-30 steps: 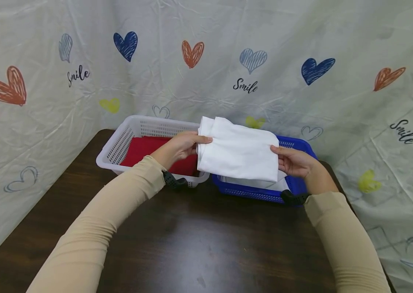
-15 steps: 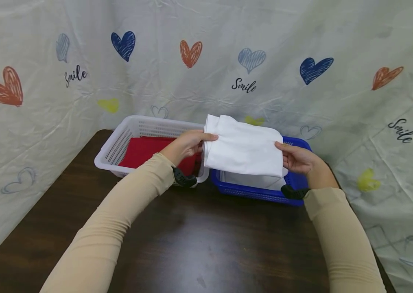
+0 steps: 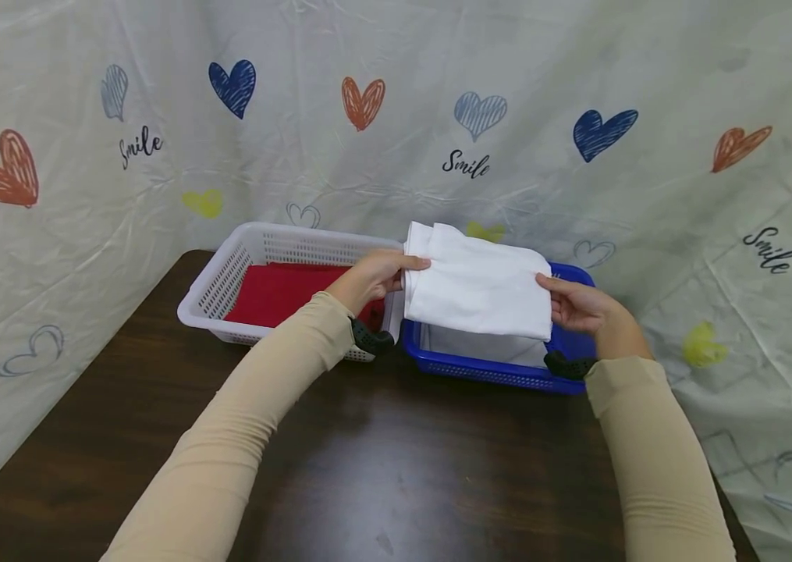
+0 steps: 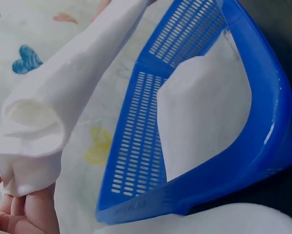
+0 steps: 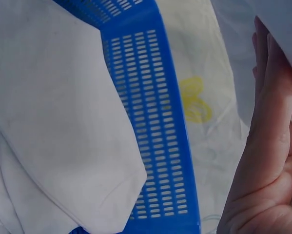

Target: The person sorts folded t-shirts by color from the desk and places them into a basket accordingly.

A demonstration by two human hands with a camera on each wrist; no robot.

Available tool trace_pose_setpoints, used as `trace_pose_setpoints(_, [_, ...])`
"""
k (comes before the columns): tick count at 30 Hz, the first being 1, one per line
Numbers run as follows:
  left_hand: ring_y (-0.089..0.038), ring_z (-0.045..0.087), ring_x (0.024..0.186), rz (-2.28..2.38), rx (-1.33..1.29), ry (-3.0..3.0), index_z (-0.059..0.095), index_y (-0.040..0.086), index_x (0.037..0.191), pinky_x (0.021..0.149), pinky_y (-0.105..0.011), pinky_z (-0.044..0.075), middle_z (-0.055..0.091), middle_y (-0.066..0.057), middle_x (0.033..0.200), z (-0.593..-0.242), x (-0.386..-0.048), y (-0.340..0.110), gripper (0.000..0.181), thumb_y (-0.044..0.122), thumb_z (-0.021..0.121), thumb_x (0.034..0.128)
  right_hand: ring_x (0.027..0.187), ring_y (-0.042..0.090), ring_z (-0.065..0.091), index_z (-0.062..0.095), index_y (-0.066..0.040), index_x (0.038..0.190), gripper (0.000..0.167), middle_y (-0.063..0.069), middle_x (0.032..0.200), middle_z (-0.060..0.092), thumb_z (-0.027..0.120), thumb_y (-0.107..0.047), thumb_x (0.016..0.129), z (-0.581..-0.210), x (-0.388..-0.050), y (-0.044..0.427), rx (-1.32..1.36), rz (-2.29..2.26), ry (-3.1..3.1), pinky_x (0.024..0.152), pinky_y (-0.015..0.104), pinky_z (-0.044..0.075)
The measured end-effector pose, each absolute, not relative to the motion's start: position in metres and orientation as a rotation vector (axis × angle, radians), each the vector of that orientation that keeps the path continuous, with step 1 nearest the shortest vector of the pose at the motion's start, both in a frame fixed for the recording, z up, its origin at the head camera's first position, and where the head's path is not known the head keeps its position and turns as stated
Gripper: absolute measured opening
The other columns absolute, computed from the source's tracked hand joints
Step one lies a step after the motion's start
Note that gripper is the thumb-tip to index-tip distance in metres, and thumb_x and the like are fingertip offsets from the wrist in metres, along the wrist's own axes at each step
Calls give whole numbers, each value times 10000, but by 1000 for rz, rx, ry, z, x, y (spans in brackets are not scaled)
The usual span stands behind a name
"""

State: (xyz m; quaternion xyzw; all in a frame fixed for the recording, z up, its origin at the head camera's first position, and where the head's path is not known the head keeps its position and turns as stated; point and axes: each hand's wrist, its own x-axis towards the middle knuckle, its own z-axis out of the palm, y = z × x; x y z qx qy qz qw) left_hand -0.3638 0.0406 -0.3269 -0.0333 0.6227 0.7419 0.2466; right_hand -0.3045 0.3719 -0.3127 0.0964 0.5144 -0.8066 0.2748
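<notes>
A folded white cloth (image 3: 483, 285) hangs level above the blue basket (image 3: 494, 375), stretched between both hands. Its left edge is pinched by the left hand (image 3: 378, 275), thumb on top and fingers beneath. The right hand (image 3: 578, 306) pinches the opposite edge the same way. In the left wrist view the cloth's layered folds (image 4: 31, 161) show at the fingers. More white cloth (image 5: 63, 112) lies inside the blue basket, below the held one and apart from it in the right wrist view.
A white basket (image 3: 216, 285) with folded red cloth (image 3: 283, 293) stands to the left, beside the blue one. Both sit at the back of a dark wooden table (image 3: 396, 468). Behind hangs a pale curtain (image 3: 396, 179) printed with hearts.
Both hands have carried the white cloth to the right, the left hand travelling farther than the right. The cloth now sits more over the blue basket and covers less of the white one.
</notes>
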Motion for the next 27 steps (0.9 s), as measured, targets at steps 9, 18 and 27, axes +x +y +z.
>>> trace_pose_setpoints(9, [-170, 741, 919, 1989, -88, 1704, 638, 3, 1257, 847, -291, 594, 668, -148, 1296, -328, -369, 53, 382, 67, 729, 891, 789, 161, 752, 740, -80, 911, 322, 49, 876, 767, 473, -211, 1035, -312, -306, 383, 377, -2183, 1369, 675, 252, 612])
trace_pose_setpoints(18, [-95, 690, 608, 2011, -110, 1684, 663, -13, 1166, 598, -219, 597, 747, -129, 1086, -331, -373, 65, 315, 50, 748, 870, 757, 147, 747, 747, -90, 861, 309, 32, 834, 766, 515, -219, 1020, -314, -308, 389, 433, -2192, 1420, 668, 255, 614])
trace_pose_setpoints(27, [-84, 675, 584, 1997, -108, 1659, 650, -42, 1226, 592, -198, 588, 694, -23, 769, -335, -374, 77, 366, 41, 735, 879, 708, 148, 734, 743, -69, 803, 344, 37, 777, 760, 526, -236, 1012, -317, -311, 395, 473, -2218, 1406, 635, 281, 610])
